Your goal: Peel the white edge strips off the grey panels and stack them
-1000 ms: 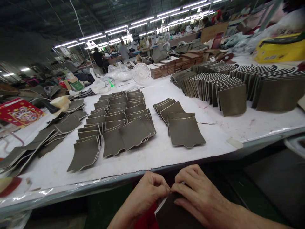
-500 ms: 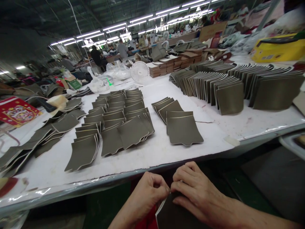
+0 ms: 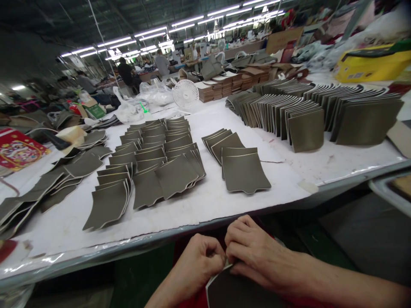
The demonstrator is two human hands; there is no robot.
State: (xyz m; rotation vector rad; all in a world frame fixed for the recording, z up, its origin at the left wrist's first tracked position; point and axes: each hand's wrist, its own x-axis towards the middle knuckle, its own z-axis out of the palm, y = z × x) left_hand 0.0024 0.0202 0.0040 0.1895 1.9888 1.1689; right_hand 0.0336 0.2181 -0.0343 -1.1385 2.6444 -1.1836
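Note:
My left hand [image 3: 203,262] is closed in a pinch at the pale edge of a dark olive leather panel [image 3: 245,291]. Right beside it, my right hand [image 3: 252,250] has its fingers curled over the same edge, thumb against the panel's face. The panel hangs low in front of me, below the table edge, and its lower part is cut off by the frame. Straight ahead on the white table [image 3: 180,216] lies a small group of similar panels [image 3: 245,171]. Overlapping rows of panels [image 3: 175,171] spread to the left of it.
Dense rows of upright panels [image 3: 306,130] stand at the right. Loose pieces [image 3: 85,164] and a red box [image 3: 21,149] lie at the left. Farther back are a white fan [image 3: 185,95], stacked brown pieces [image 3: 221,87] and a yellow bag [image 3: 372,66]. People sit in the background.
Both hands stay at the panel's edge, with only a slight shift of the fingers. The panel's top edge has tilted a little, and the whole view has moved slightly.

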